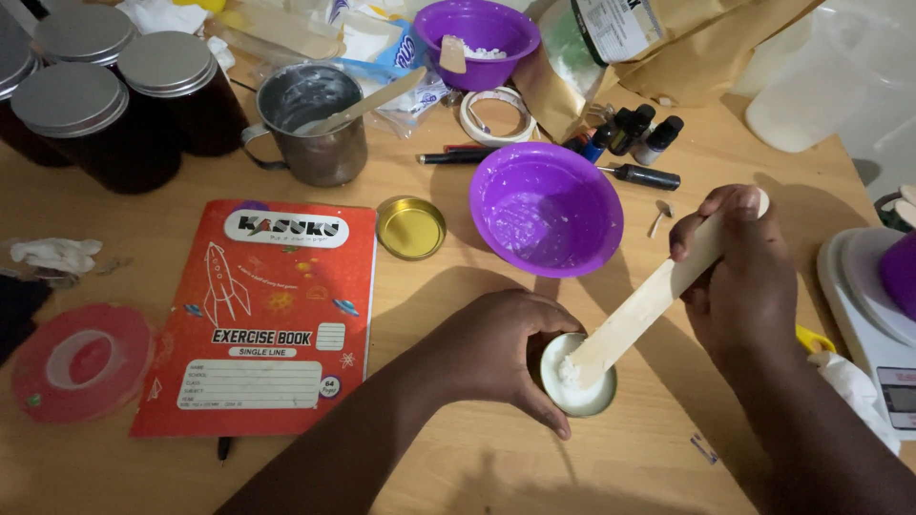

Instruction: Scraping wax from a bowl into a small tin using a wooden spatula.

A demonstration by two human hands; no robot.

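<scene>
My left hand (496,348) wraps around a small round tin (596,396) on the wooden table, near the front edge. White waxy flakes lie inside the tin. My right hand (739,272) grips a flat wooden stick (644,305) whose lower end rests in the tin's white contents. Just behind both hands sits a purple bowl (546,208) with a white residue on its inside. The tin's gold lid (411,227) lies to the bowl's left.
A red exercise book (267,315) and a red tape roll (81,360) lie at left. Dark jars (114,105), a metal mug (310,119), a second purple bowl (477,38), small bottles (634,129) and brown bags (668,43) crowd the back. A white scale (873,315) stands at right.
</scene>
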